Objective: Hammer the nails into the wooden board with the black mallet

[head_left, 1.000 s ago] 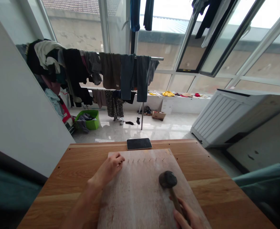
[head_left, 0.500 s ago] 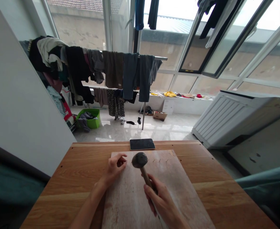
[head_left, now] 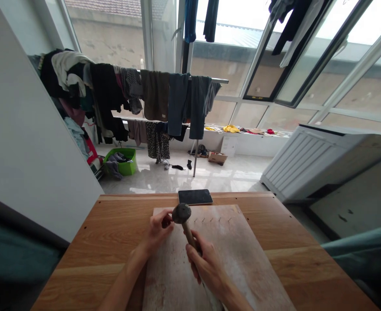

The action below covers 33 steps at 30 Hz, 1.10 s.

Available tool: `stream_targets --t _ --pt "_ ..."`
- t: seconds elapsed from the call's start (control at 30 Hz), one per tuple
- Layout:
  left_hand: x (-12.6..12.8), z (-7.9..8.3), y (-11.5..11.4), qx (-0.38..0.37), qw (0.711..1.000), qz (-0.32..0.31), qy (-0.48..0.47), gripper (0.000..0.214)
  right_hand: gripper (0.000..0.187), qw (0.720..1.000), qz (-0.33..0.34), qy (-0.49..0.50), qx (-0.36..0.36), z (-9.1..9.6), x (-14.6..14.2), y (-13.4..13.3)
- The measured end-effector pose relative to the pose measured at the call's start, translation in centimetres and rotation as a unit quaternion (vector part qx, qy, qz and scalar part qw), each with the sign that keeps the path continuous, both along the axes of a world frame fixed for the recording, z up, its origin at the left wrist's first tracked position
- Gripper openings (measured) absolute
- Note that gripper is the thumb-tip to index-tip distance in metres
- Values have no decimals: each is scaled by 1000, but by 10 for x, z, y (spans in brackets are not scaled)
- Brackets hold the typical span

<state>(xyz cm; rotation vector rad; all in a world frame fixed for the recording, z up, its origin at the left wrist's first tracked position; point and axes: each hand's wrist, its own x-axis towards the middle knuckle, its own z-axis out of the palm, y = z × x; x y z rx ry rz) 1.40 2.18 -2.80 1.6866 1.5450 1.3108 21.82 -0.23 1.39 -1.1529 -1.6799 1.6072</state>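
A pale wooden board point(head_left: 242, 255) lies on a brown wooden table point(head_left: 106, 242). Along its far edge stands a row of several small nails point(head_left: 214, 220). My right hand point(head_left: 206, 265) grips the wooden handle of a hammer point(head_left: 183, 218); its dark round head sits near the board's far left corner. My left hand point(head_left: 158, 229) rests on the board just left of the hammer head, fingertips pinched together beside it. Whether they hold a nail is hidden.
A black phone point(head_left: 195, 197) lies flat at the table's far edge. Beyond the table are a rack of hanging clothes point(head_left: 164, 99), a green basket point(head_left: 120, 161), a white slatted cabinet point(head_left: 310, 160) at right and a white panel point(head_left: 31, 142) at left.
My right hand has swung the hammer from the board's right side up and left, so that its head is now beside my left fingers. My left hand has stayed near the corner.
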Motion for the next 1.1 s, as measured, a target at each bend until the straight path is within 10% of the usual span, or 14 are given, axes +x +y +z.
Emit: stream_targets --t 0.37,0.73,0.93,1.1 --pt "-1 0 2 -1 1000 -12 18 39 36 998 -1 38 -51 -1 5 -5" --pt "1 7 -2 28 996 54 61 38 65 937 -243 154 -198 -42 74 -50" --pt "-16 11 -30 32 970 146 192 37 59 978 -200 -53 -28 -48 122 -54" --pt "-30 -23 -109 14 954 113 276 39 37 890 -208 -255 316 -60 196 -47"
